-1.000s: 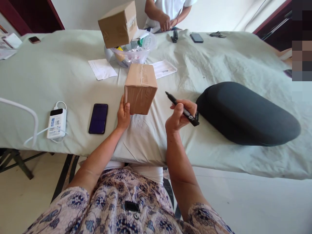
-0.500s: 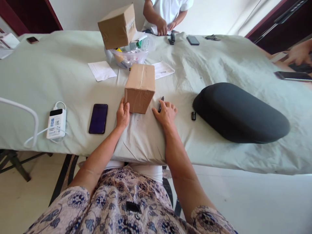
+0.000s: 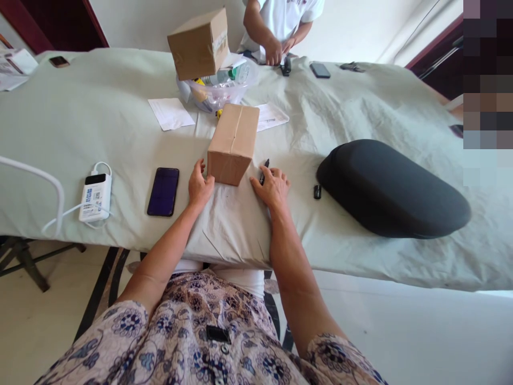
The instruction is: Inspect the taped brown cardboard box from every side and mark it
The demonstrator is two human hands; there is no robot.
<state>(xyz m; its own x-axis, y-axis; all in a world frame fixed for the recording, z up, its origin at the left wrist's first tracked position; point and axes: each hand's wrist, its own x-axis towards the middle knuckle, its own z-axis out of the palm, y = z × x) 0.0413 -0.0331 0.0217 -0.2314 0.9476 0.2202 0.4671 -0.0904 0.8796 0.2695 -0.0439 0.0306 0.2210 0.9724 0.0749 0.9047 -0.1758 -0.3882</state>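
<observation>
A taped brown cardboard box (image 3: 232, 136) rests on the cloth in front of me. My left hand (image 3: 200, 184) is at its front left corner, fingers apart and the thumb by the box's edge; whether it touches the box is hard to tell. To the right of the box, my right hand (image 3: 272, 184) lies on the cloth with its fingers spread. A black marker pen (image 3: 263, 173) lies between that thumb and index finger, against the index finger. Farther right is a small black cap (image 3: 317, 191).
A dark phone (image 3: 163, 191) and a white power bank (image 3: 96, 198) with a cable lie left. A large black padded case (image 3: 395, 187) stands right. Behind the box are papers (image 3: 170, 113) and a clear basin (image 3: 224, 95) bearing another box (image 3: 198, 48). A person (image 3: 280, 32) stands opposite.
The box, tipped up with my left hand on its side, has come down flatter. My left hand has loosened from it. My right hand stays by the marker pen.
</observation>
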